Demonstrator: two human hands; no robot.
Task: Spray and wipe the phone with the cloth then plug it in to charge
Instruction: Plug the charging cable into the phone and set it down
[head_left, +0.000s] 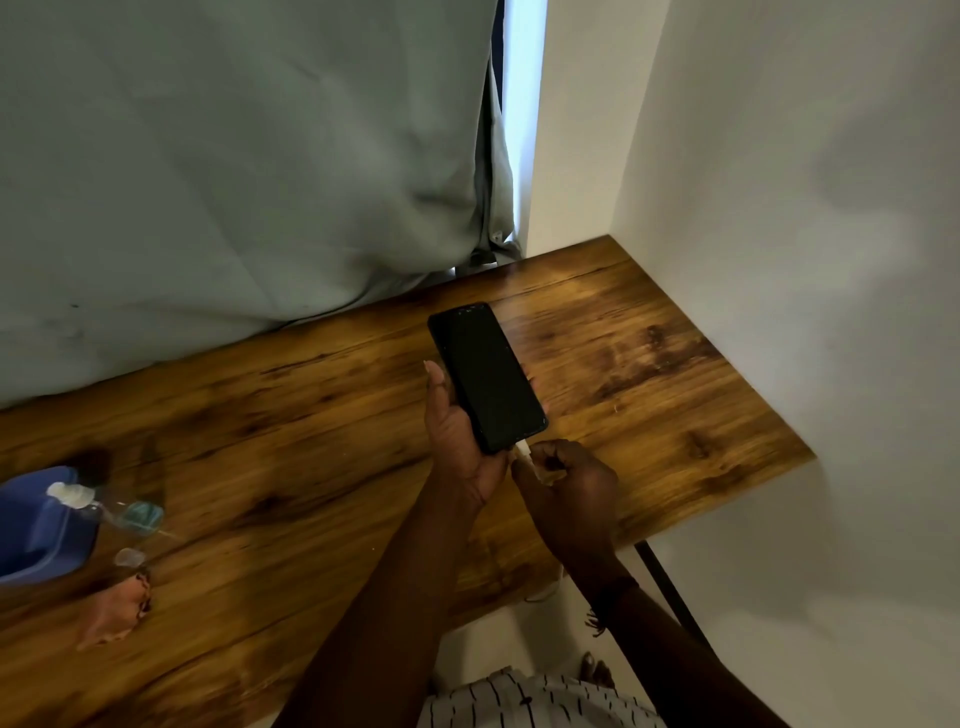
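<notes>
Plug at the phone's port, both your hands busy.
Your left hand (457, 436) grips the phone (485, 376) by its lower half, dark screen up, above the table (311, 415). Your right hand (566, 483) is curled, pinching the white plug (523, 451) against the phone's bottom edge; whether it is fully in cannot be told. Well to your left the bottle (111, 512) lies on the table, the cloth (117, 608) near it.
</notes>
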